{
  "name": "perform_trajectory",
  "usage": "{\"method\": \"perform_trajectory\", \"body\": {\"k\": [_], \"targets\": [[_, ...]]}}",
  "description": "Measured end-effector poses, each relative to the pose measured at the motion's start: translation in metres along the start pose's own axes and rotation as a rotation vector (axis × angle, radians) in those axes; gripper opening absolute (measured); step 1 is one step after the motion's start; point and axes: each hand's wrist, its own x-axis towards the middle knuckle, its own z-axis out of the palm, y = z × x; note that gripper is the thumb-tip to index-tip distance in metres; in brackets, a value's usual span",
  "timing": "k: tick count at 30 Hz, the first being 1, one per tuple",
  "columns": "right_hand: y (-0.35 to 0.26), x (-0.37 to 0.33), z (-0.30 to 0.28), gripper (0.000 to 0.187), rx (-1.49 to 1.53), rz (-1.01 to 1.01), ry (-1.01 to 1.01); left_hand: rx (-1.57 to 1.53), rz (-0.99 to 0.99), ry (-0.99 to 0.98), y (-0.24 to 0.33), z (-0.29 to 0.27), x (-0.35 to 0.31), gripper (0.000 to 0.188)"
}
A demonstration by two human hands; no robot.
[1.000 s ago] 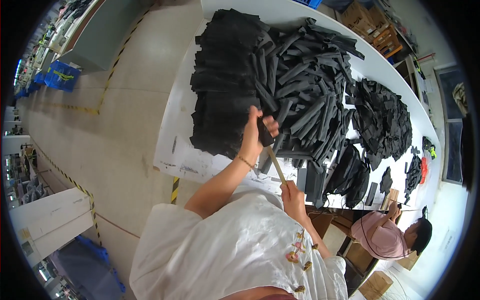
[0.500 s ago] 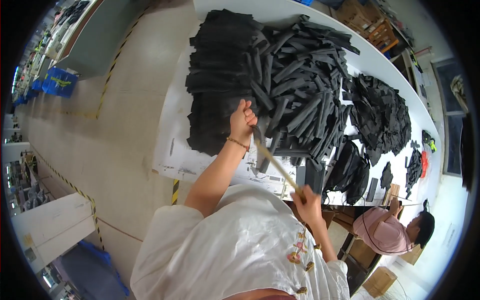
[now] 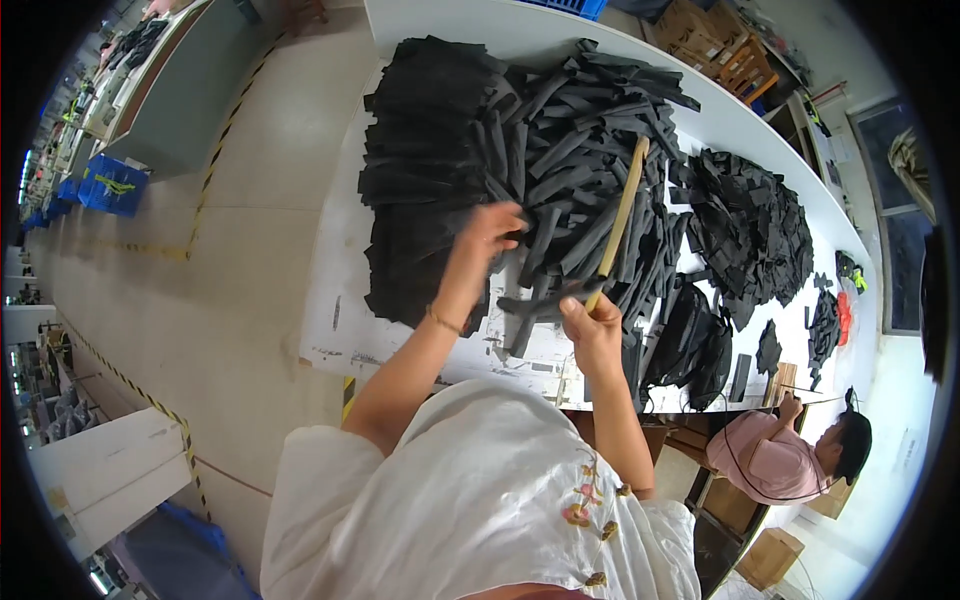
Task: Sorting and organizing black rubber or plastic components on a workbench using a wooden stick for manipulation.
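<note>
No word, number or brand can be read anywhere. Faint marks on the right-hand wall point(image 3: 908, 450) are too small and blurred to make out; dark smudges on the white table point(image 3: 335, 345) form no legible letters. Yellow-and-black striped tape point(image 3: 348, 394) marks the floor point(image 3: 270, 260).

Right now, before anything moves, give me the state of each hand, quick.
Left hand: open, fingers loosely bent, motion-blurred, near the black strips; no held thing is discernible.
Right hand: closed, holding the tan stick.
</note>
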Motion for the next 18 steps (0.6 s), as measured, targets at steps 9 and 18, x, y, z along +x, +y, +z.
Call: {"method": "perform_trajectory", "body": {"k": [9,18], "targets": [[0.004,0.030,0.014,0.016,-0.151,-0.152,0.296,0.104,-0.451,-0.292,-0.028,0.021,-0.083,0.029],[-0.004,0.033,-0.010,0.017,-0.112,-0.132,0.117,0.167,0.093,0.000,-0.001,0.019,-0.051,0.018]]}}
